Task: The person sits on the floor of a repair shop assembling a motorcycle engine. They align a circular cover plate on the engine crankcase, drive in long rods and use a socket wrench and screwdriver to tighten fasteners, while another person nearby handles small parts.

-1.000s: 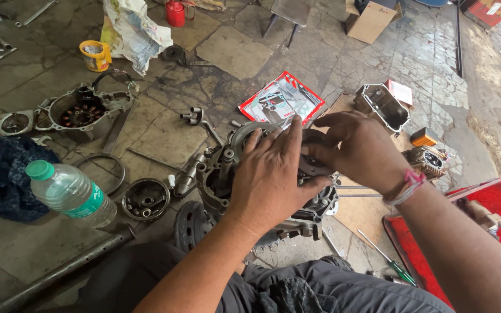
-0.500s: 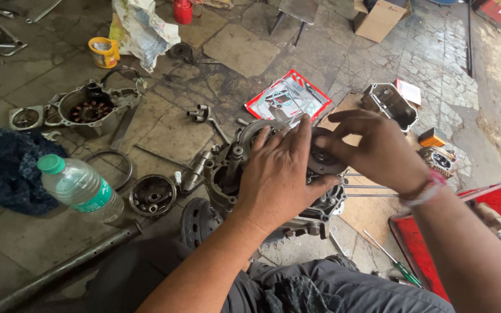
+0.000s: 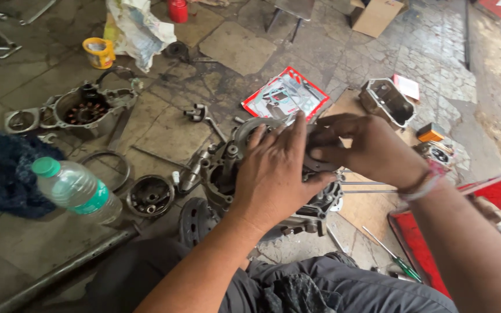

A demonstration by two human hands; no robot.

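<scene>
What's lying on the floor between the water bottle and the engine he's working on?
In the head view, a round dark metal part lies between the water bottle and the engine case.

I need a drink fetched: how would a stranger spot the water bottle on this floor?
Start at the engine case under both hands, then look to its left, past the small round metal part. The plastic bottle lies tilted beside a dark blue cloth; it alone is clear, with a green cap.
</scene>
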